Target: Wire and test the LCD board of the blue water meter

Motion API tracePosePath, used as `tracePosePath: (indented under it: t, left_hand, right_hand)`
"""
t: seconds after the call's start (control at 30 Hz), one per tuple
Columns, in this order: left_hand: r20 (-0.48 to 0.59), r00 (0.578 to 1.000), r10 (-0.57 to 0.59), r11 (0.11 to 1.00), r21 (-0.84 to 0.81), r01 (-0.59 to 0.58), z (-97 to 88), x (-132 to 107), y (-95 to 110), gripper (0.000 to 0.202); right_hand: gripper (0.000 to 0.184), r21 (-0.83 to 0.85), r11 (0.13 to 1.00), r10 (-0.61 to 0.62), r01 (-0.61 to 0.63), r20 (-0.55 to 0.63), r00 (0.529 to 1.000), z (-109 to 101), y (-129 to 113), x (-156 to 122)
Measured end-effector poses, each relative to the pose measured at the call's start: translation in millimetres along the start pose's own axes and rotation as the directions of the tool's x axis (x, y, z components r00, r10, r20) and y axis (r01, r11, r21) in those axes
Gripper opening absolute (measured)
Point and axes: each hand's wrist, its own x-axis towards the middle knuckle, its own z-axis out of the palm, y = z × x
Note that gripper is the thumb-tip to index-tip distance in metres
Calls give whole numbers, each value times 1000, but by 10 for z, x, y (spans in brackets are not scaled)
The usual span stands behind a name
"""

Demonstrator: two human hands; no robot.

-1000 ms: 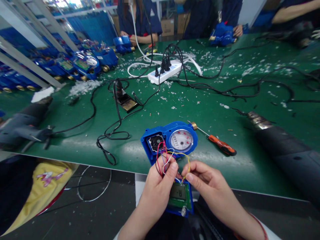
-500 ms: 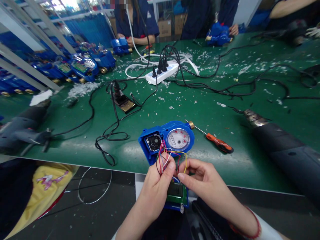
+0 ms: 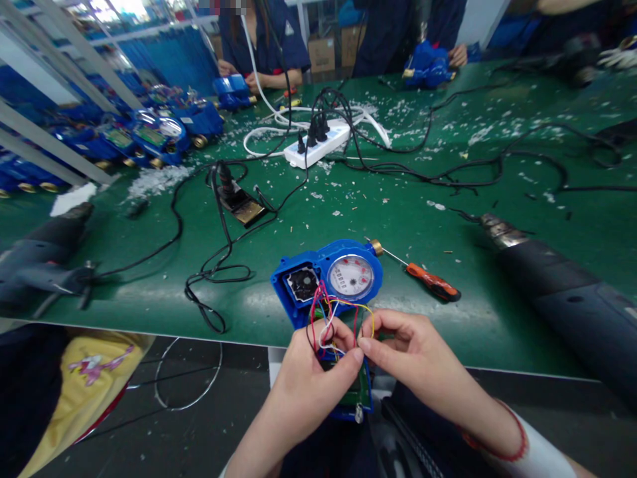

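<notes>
A blue water meter [image 3: 326, 255] with a round dial [image 3: 351, 277] lies at the table's near edge. Thin coloured wires [image 3: 318, 302] come out of its square compartment and run down to my hands. My left hand [image 3: 323, 368] is closed, pinching wires between thumb and fingers above a green circuit board [image 3: 355, 392] in a blue cover, partly hidden under it. My right hand [image 3: 398, 345] pinches the yellow wire [image 3: 372, 318] between thumb and forefinger. Its fingertips meet my left thumb, and the exact contact of the wire ends is too small to make out.
An orange-handled screwdriver [image 3: 432, 282] lies right of the meter. Heat guns lie at right [image 3: 562, 279] and left [image 3: 44, 259]. A soldering iron stand [image 3: 241, 206], a white power strip [image 3: 318, 145] and black cables spread behind. Several blue meters [image 3: 159, 136] stand far left; co-workers sit opposite.
My left thumb has moved right to meet my right fingertips, and the left hand now covers more of the circuit board. The view has shifted slightly; the meter stays in place.
</notes>
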Motion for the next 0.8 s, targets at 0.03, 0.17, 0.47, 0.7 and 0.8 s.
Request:
tracePosePath:
  t: [0.03, 0.17, 0.47, 0.7, 0.8]
  left_hand:
    - [7, 1000, -5, 1000, -12, 5, -3, -1, -6, 10]
    - [44, 999, -16, 998, -57, 18, -22, 9, -21, 11]
    - [89, 996, -28, 994, -99, 36, -88, 18, -61, 13]
    - [22, 999, 42, 996, -78, -40, -134, -29, -92, 22]
    - [6, 1000, 17, 992, -123, -16, -253, -126, -122, 39]
  right_hand:
    - [24, 10, 1000, -6, 6, -2, 1000, -1, 3, 8]
    - [31, 53, 998, -17, 17, -10, 1000, 7, 38, 39]
    - [41, 124, 987, 86, -105, 152, 985, -8, 132, -56]
    - [38, 152, 983, 91, -104, 94, 991, 59, 183, -79]
    - [39, 233, 965, 108, -120, 63, 992, 127, 220, -110]
